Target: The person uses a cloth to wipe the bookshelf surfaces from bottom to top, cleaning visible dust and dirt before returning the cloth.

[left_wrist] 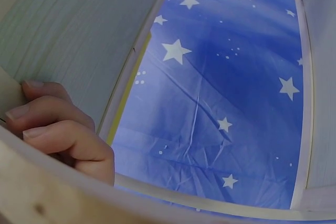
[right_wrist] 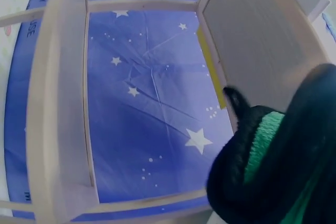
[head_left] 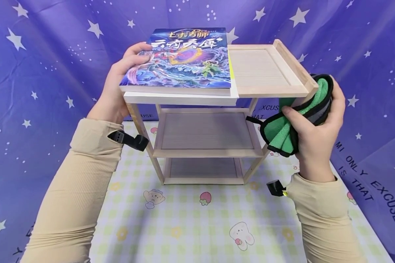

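the left hand (head_left: 116, 82) curls round the left end of the shelf (head_left: 258, 69), touching the book (head_left: 184, 65) on top, some fingers hidden from the head view; the right hand (head_left: 319, 135) grips a green cloth (head_left: 278, 131) at the other end, fingertips hidden behind.

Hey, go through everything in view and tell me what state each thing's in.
Three-tier pale wooden shelf: upright
Blue illustrated paperback book: closed, lying atop another book
White-paged book with yellow edge: closed, mostly covered
Plush green cloth with black edging: folded, held
Left hand: thumb on blue book, fingers curled under top tier
Right hand: gripping the cloth
Purple-blue starry backdrop: creased
Green-and-white checked tablecloth: spread out
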`<state>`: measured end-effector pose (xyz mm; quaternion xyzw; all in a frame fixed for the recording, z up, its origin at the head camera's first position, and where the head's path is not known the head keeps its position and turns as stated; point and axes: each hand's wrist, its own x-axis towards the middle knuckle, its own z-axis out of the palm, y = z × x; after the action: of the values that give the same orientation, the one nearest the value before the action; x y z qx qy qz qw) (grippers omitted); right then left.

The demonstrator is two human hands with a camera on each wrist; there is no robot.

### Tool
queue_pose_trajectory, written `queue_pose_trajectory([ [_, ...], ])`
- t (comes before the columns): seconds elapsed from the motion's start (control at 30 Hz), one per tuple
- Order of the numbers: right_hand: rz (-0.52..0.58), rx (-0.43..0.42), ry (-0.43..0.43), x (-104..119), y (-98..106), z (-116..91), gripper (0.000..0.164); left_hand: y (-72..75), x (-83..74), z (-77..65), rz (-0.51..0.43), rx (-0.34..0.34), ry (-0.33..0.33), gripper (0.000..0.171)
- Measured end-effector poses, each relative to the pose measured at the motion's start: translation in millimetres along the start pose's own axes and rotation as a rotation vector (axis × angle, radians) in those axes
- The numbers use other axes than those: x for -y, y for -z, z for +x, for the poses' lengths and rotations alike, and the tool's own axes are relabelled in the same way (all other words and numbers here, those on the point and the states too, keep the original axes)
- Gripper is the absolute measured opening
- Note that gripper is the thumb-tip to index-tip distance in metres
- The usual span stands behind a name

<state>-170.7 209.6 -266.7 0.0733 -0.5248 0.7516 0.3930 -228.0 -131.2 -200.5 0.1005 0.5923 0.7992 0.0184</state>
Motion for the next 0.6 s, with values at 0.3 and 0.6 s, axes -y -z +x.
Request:
queue_pose_trajectory([
  [0.3,-0.177,-0.040,0.003,-6,0,5,0.057,-1.2,-0.9,-0.7,0.011,-0.003,0.004,0.024],
  [0.6,-0.138,-0.036,0.059,-18,2,2,0.046,-0.1,-0.5,-0.6,-0.020,0.001,0.000,0.022],
])
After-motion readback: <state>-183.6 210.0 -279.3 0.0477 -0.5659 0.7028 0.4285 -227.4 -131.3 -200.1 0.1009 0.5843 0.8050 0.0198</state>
